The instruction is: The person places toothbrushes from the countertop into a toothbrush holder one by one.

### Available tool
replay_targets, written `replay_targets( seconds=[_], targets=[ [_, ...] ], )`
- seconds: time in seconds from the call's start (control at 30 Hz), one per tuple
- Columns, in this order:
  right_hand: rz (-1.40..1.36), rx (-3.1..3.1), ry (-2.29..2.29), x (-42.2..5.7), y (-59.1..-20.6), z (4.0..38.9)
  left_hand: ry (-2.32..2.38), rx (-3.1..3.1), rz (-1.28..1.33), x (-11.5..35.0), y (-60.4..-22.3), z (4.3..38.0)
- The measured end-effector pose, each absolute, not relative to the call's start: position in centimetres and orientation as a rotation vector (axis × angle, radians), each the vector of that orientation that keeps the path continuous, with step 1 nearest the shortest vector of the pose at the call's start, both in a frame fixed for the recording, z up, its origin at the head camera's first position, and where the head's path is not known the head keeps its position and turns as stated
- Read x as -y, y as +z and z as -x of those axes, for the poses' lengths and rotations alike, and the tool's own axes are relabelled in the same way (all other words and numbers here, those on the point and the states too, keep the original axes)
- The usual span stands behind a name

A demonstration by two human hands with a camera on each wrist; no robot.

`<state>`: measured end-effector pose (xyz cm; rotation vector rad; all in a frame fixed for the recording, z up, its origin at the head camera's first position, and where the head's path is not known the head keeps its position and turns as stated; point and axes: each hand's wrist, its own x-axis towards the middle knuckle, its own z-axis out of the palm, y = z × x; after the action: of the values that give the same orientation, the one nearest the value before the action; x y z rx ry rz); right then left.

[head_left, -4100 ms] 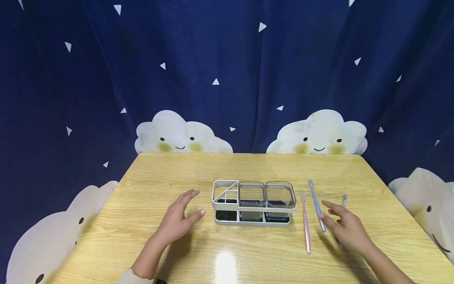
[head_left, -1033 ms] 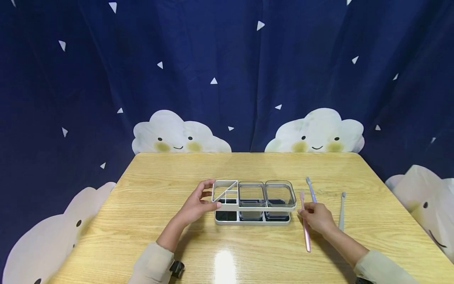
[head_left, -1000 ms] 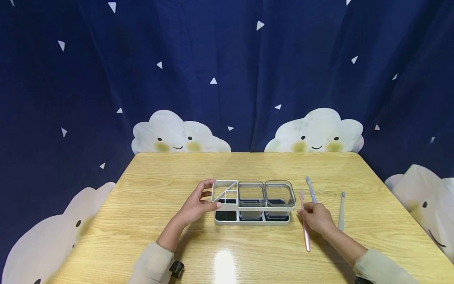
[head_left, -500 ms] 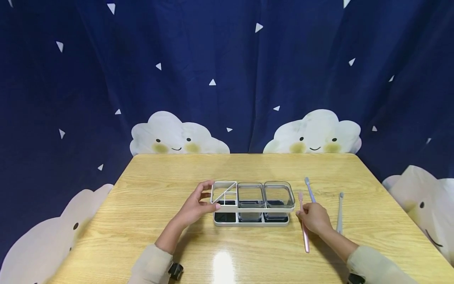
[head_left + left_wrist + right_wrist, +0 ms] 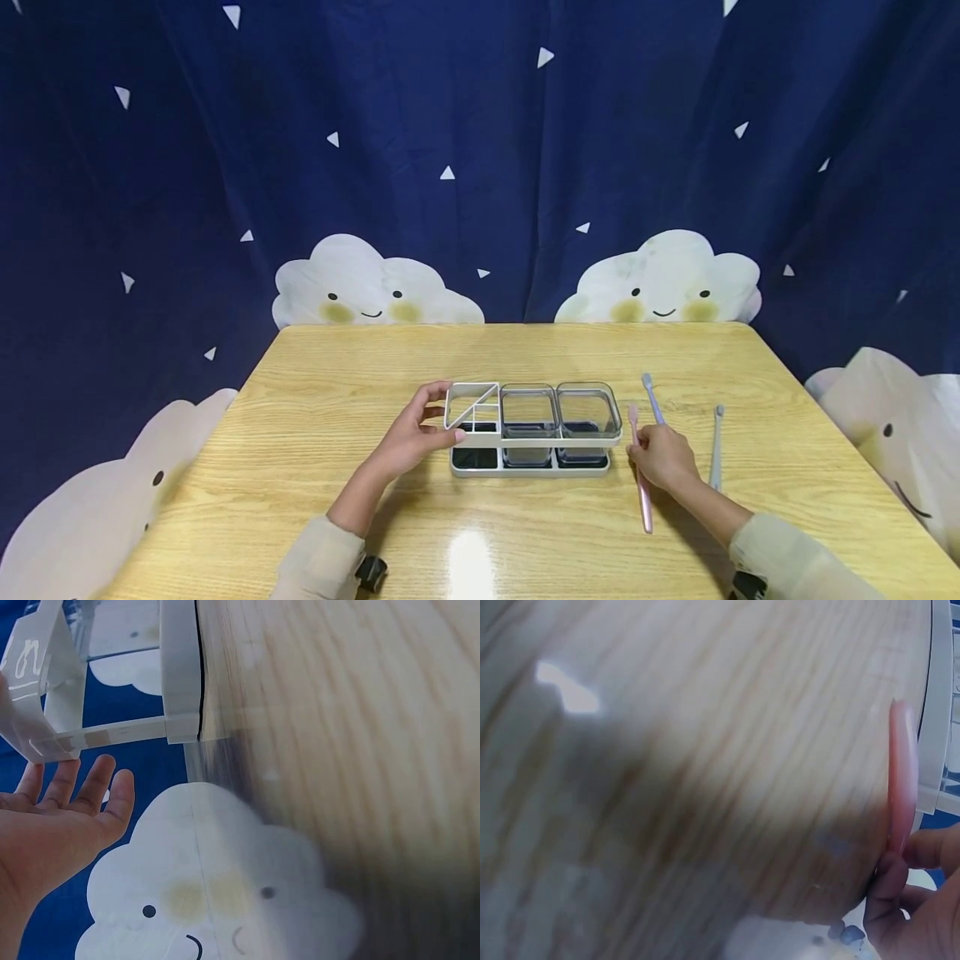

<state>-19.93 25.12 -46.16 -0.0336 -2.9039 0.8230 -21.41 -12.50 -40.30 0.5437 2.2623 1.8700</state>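
A white toothbrush holder (image 5: 555, 444) stands on the table, with a divided section at its left end and two clear square cups (image 5: 529, 410) beside it. My left hand (image 5: 405, 437) grips that left end, thumb on the front of the upper frame and fingers around its far side. My right hand (image 5: 666, 457) pinches a pink toothbrush (image 5: 646, 507) between thumb and fingers, its bristle head pointing away from me; the handle shows in the right wrist view. Partly covered by that hand lies a blue toothbrush (image 5: 651, 397). A grey toothbrush (image 5: 717, 446) lies farther right.
The wooden table (image 5: 360, 358) reaches back to a dark blue curtain (image 5: 405, 125) with white triangles and smiling clouds. Black bands (image 5: 371, 573) show at the sleeve cuffs.
Since the earliest frame, my left hand has moved right and taken hold of the holder. My right hand has moved left onto the pink toothbrush. Over the last second both hands barely move.
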Motion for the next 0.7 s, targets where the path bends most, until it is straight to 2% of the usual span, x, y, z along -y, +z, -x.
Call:
replay_targets(
  seconds=[0.7],
  targets=[
    [0.200,2.860,1.144,-25.42,-45.57,19.63,1.891,-2.244,-0.570,12.45,-40.35,21.28]
  ],
)
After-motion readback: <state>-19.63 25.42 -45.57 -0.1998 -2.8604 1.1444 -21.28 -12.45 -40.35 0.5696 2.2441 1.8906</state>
